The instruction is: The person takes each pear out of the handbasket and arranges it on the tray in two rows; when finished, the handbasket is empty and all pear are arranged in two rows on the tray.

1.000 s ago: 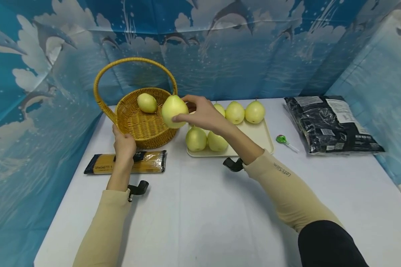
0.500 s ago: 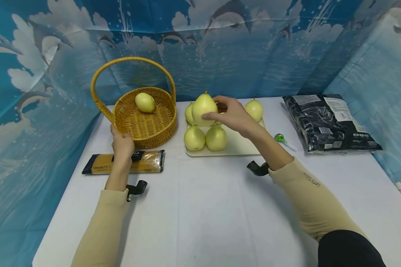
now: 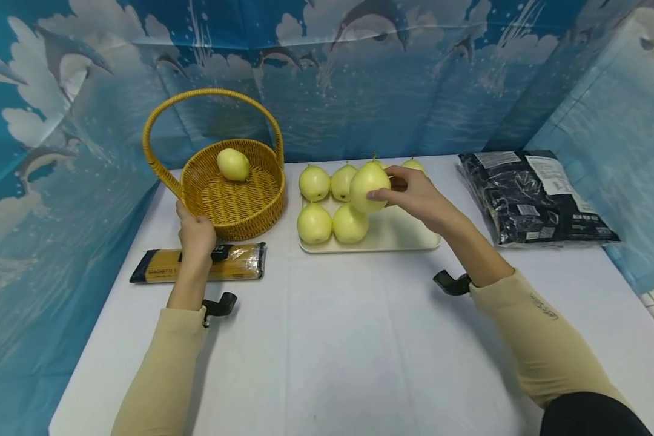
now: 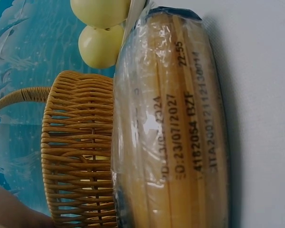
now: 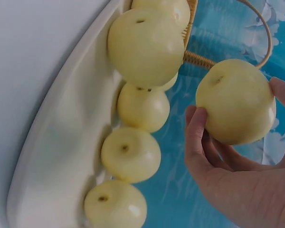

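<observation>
- Your right hand (image 3: 416,195) curls its fingers around a pear (image 3: 368,186), lifted above the tray (image 3: 398,236).
- Your left hand (image 3: 196,233) grips the basket (image 3: 234,206) rim; finger positions cannot be told.
- One pear lies in that basket.

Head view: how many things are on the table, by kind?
pears: 8 (6 on the tray, one mostly hidden; 1 in the basket; 1 in the right hand)
basket: 1
tray: 1
spaghetti pack: 1
dark bag: 1
Total: 12
</observation>
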Action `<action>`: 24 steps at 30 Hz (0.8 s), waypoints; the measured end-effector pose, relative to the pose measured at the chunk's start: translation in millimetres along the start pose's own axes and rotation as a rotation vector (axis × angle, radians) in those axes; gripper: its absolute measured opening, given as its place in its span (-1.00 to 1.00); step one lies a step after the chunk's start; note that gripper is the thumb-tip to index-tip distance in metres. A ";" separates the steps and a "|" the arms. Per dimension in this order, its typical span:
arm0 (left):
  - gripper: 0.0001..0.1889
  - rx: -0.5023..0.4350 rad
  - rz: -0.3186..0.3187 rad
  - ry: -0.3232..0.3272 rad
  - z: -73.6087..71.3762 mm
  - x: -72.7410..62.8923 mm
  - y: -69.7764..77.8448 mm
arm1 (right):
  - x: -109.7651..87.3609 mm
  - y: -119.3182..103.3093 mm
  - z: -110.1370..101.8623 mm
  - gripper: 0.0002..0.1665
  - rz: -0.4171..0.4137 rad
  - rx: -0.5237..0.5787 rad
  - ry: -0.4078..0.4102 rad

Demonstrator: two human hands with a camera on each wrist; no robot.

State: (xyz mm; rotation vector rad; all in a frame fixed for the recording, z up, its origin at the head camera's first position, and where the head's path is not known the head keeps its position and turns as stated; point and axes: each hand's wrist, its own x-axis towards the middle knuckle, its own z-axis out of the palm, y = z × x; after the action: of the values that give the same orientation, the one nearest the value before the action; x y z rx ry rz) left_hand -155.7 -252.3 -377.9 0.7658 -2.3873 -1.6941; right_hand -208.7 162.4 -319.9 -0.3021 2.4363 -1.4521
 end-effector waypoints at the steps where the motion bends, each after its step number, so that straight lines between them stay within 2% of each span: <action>1: -0.26 -0.003 0.000 0.001 0.1 0.1 -0.1 | -1.5 1.7 -2.7 -0.26 0.002 -0.008 0.000; 5: -0.25 0.003 0.006 0.005 -0.1 2.7 -2.0 | -6.0 9.7 -10.8 -0.22 0.042 -0.053 -0.008; 10: -0.25 0.000 0.013 0.012 -0.5 2.9 -3.0 | -7.1 24.7 -16.1 0.10 0.145 -0.110 -0.043; 13: -0.25 -0.001 0.015 0.009 -0.3 1.7 -2.9 | -6.1 32.3 -16.4 0.21 0.195 -0.141 -0.053; 17: -0.26 0.011 0.016 0.013 1.0 1.0 -3.2 | -4.7 39.7 -14.4 0.21 0.222 -0.171 -0.043; 24: -0.26 0.015 0.015 0.018 1.5 1.0 -2.4 | -4.0 48.0 -7.1 0.09 0.214 -0.205 -0.051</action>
State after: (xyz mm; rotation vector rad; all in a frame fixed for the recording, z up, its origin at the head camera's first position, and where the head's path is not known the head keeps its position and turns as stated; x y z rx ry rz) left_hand -156.3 -252.1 -380.8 0.7599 -2.3906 -1.6575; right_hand -209.0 192.1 -358.4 -0.1136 2.4914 -1.0969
